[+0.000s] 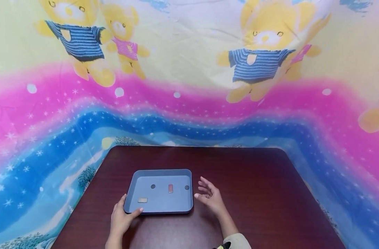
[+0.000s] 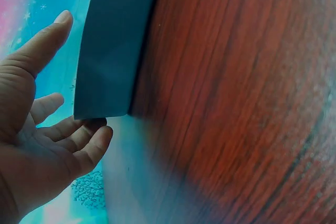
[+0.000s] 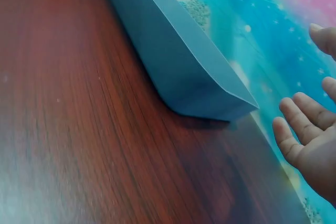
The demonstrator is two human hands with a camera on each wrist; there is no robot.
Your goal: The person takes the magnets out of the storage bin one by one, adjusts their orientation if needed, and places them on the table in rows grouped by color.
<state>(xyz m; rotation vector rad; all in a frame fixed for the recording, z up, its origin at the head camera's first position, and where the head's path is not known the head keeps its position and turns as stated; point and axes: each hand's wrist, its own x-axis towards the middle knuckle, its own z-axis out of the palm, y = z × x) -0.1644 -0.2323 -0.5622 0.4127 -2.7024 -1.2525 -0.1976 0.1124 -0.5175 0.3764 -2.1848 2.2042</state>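
A shallow grey-blue tray (image 1: pixel 161 208) lies on the table, left of its middle. Inside it are two small dark discs, one near the back (image 1: pixel 153 186) and one by the right wall (image 1: pixel 187 187). A small reddish rectangular piece (image 1: pixel 170 188) and a pale tan rectangular piece (image 1: pixel 142 200) also lie in it. My left hand (image 1: pixel 120 218) is at the tray's front left corner, thumb by the front rim and fingers along the left side; its fingers (image 2: pixel 94 148) look relaxed. Apart from the tray's right side, my right hand (image 1: pixel 212 199) hovers with loosely bent fingers, holding nothing.
The dark red-brown wooden table (image 1: pixel 254 180) has rounded far corners. A printed cloth (image 1: pixel 189 69) with bears and snowflakes hangs behind and around it. The right forearm wears a light sleeve (image 1: pixel 237 241).
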